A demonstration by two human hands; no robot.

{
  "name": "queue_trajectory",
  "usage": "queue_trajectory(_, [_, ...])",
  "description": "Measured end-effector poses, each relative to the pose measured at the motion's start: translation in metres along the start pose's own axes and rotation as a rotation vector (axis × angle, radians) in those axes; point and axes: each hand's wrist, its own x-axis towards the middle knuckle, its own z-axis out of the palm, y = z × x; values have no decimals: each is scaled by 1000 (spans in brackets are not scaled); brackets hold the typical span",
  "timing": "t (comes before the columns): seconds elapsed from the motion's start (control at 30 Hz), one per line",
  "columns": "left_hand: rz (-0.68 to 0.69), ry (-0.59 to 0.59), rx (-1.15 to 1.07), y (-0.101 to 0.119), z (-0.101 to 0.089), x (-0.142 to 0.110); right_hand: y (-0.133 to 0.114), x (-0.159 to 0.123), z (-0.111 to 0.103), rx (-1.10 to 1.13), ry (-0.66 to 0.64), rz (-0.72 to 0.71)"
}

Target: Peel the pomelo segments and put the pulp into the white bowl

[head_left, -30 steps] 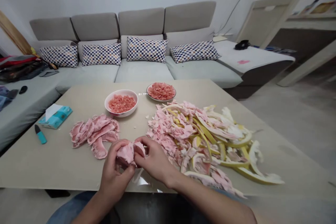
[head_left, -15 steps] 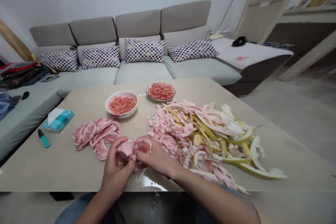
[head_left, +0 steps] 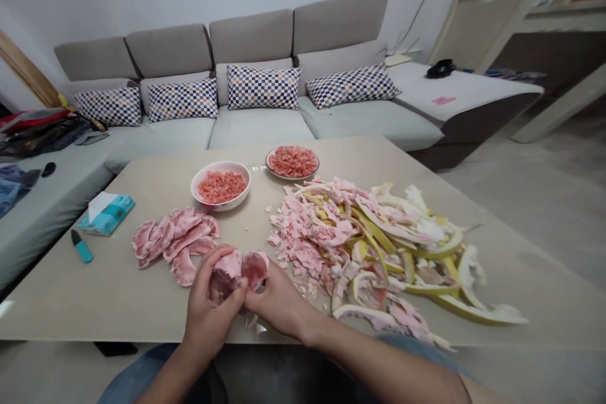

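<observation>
Near the table's front edge, my left hand (head_left: 211, 303) is wrapped round a pink chunk of pomelo (head_left: 229, 266). My right hand (head_left: 279, 297) grips a pomelo segment (head_left: 255, 269) just beside it, and my thumbs meet between the two pieces. Whether the pieces are still joined I cannot tell. Left of my hands lie several unopened pomelo segments (head_left: 175, 237). A white bowl (head_left: 202, 197) of loose pink pulp stands beyond them, and a dark-rimmed plate (head_left: 294, 177) of pulp sits farther back. To the right spreads a heap of pomelo peel and pith (head_left: 374, 233).
At the table's left are a blue tissue pack (head_left: 108, 218) and a small knife with a turquoise handle (head_left: 84, 250). A grey sofa (head_left: 260, 125) with checkered cushions (head_left: 263, 87) runs behind the table (head_left: 156, 322).
The segment in my right hand has turned slightly and tilts further from the chunk in my left hand. The view has shifted a little; the bowl, plate and peel stay in place.
</observation>
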Motion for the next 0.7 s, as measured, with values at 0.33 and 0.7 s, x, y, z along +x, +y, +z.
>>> queue_trajectory(0.33, [-118, 42, -175, -1, -10, 29, 5, 11, -10, 95, -59, -3])
queue_trajectory(0.7, [-360, -69, -474, -4, -19, 25, 5, 14, -17, 431, -172, 210])
